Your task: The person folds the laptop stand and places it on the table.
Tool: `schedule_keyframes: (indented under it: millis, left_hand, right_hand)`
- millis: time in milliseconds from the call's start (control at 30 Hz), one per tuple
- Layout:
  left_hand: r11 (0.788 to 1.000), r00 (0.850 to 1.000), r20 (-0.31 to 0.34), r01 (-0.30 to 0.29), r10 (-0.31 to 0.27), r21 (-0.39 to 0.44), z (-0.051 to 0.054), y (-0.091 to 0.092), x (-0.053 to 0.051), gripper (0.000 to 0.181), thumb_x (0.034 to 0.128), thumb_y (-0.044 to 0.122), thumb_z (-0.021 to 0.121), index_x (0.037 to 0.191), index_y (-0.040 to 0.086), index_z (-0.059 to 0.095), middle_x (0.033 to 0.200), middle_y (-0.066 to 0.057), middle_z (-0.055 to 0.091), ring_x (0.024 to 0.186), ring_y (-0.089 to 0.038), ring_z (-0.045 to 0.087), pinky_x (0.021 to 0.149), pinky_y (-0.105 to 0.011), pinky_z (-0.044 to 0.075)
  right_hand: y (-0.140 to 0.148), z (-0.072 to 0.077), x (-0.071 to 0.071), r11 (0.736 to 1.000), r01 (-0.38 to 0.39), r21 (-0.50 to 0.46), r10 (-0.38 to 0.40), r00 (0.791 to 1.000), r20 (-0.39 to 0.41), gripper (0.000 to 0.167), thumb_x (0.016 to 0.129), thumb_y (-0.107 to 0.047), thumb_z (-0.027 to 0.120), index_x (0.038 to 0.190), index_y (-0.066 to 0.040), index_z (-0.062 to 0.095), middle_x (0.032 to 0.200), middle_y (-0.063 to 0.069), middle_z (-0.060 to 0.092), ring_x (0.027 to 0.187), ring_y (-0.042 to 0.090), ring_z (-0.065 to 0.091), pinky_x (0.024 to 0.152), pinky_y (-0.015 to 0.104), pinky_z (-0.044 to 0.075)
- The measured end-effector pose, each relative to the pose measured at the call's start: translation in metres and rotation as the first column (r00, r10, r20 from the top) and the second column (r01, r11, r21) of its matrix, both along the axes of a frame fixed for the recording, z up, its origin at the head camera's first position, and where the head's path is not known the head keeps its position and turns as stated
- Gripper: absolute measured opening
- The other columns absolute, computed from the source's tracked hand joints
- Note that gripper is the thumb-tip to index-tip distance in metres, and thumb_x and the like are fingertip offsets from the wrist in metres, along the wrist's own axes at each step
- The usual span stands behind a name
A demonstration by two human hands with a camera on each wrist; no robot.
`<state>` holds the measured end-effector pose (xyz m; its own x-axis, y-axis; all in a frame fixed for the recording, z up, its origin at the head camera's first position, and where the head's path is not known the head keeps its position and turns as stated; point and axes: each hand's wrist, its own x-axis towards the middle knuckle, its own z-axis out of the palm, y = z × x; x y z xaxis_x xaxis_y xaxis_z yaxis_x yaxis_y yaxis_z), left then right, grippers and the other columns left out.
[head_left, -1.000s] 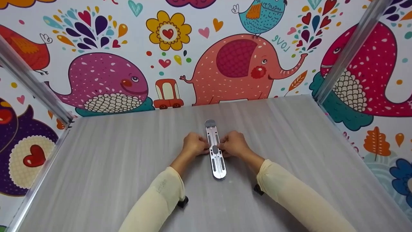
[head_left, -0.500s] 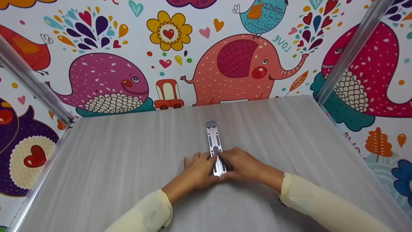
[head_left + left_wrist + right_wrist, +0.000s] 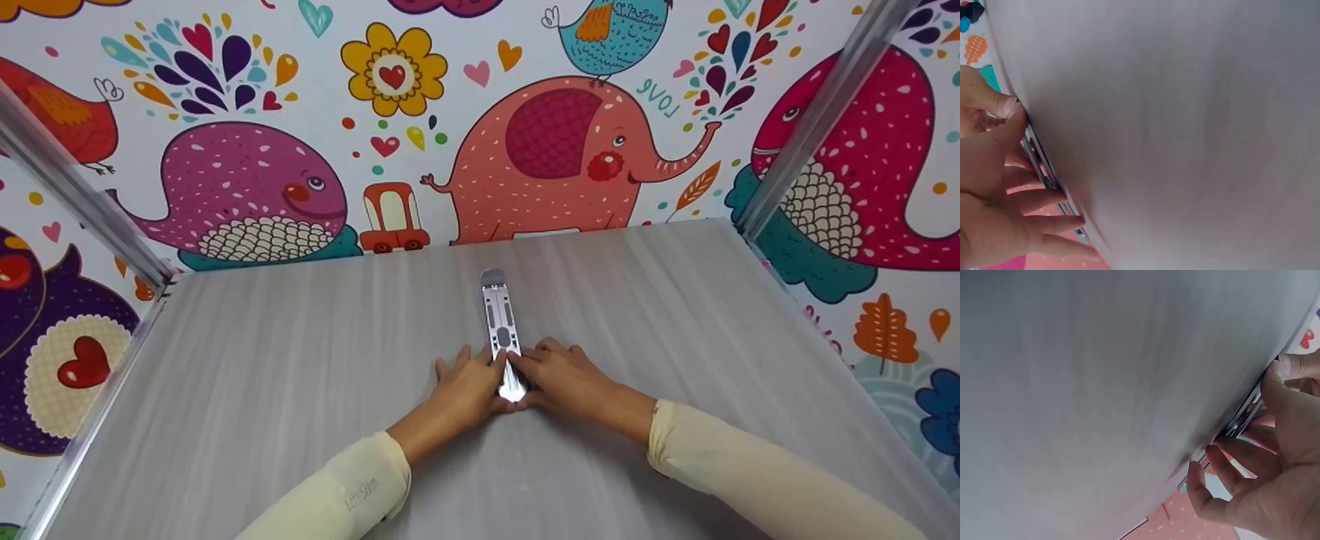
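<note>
A slim silver metal bar with slots and grey pads, which looks like a folded laptop stand (image 3: 498, 309), lies flat on the table, its long side running away from me. My left hand (image 3: 466, 388) holds its near end from the left. From the right, my right hand (image 3: 568, 381) holds the same end. Both thumbs meet at the rounded near tip, and the index fingers touch the sides and top. In the left wrist view, the other left fingers (image 3: 1044, 222) stretch along the stand's edge. The right wrist view shows the right fingers (image 3: 1235, 464) bent beside it.
The pale wood-grain table (image 3: 300, 337) surrounds the stand. A wall with printed cartoon animals (image 3: 555, 165) rises behind it. Metal posts stand at the back left (image 3: 82, 180) and back right (image 3: 810, 112) corners.
Both hands have slid from the stand's middle down to its near end, thumbs coming together there. In the last half second the stand has shifted slightly away from me.
</note>
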<state>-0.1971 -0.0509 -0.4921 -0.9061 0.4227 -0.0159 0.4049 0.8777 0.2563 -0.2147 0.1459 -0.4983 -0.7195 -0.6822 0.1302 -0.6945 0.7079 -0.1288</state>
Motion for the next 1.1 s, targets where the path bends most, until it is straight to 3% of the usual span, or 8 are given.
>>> schedule_keyframes:
  millis: [100,267,667,933,1100]
  left_hand:
    - [1.0,1.0,-0.006,-0.003,0.003,0.019,-0.001,-0.001,-0.009,0.078,0.0825,0.05,0.08,0.145,0.009,0.056,0.139,-0.013,0.062,0.122,-0.042,0.055,0.086,-0.075,0.045]
    - [0.999,1.0,0.016,-0.011,0.011,0.037,-0.001,-0.002,-0.016,0.08,0.0829,0.048,0.081,0.146,0.007,0.055,0.14,-0.015,0.061,0.123,-0.043,0.055,0.087,-0.078,0.045]
    - [0.999,0.999,-0.018,-0.032,0.032,0.032,-0.005,-0.001,-0.012,0.083,0.0813,0.05,0.081,0.149,0.009,0.053,0.144,-0.014,0.06,0.127,-0.043,0.056,0.086,-0.076,0.047]
    - [0.999,0.999,-0.005,-0.038,0.038,0.033,-0.008,0.001,-0.012,0.082,0.0831,0.05,0.079,0.15,0.011,0.051,0.146,-0.014,0.058,0.133,-0.045,0.053,0.089,-0.077,0.046]
    - [0.999,0.999,-0.003,-0.042,0.042,0.034,-0.008,0.001,-0.014,0.083,0.0827,0.051,0.079,0.15,0.011,0.051,0.149,-0.015,0.056,0.134,-0.047,0.052,0.089,-0.077,0.045]
  right_hand:
    - [-0.001,0.0,-0.009,1.0,0.013,-0.014,-0.013,1.0,0.01,0.073,0.084,-0.052,0.075,0.146,-0.017,0.057,0.135,0.003,0.068,0.11,0.026,0.059,0.07,0.049,0.051]
    - [-0.002,-0.002,-0.015,1.0,0.021,-0.02,-0.02,1.0,0.024,0.073,0.084,-0.053,0.075,0.146,-0.018,0.057,0.136,0.001,0.068,0.11,0.026,0.057,0.069,0.049,0.05]
    - [-0.007,-0.004,-0.01,0.994,0.109,-0.033,-0.109,0.994,-0.009,0.077,0.079,-0.054,0.079,0.142,-0.017,0.057,0.129,0.003,0.07,0.108,0.026,0.059,0.065,0.053,0.052]
    - [-0.004,-0.011,-0.003,0.992,0.129,0.011,-0.126,0.982,-0.139,0.079,0.078,-0.056,0.076,0.142,-0.014,0.058,0.128,0.003,0.071,0.108,0.026,0.063,0.065,0.054,0.054]
    - [-0.005,-0.01,-0.002,0.99,0.14,0.033,-0.132,0.975,-0.177,0.076,0.08,-0.057,0.073,0.142,-0.016,0.058,0.128,0.002,0.071,0.11,0.025,0.064,0.064,0.054,0.054]
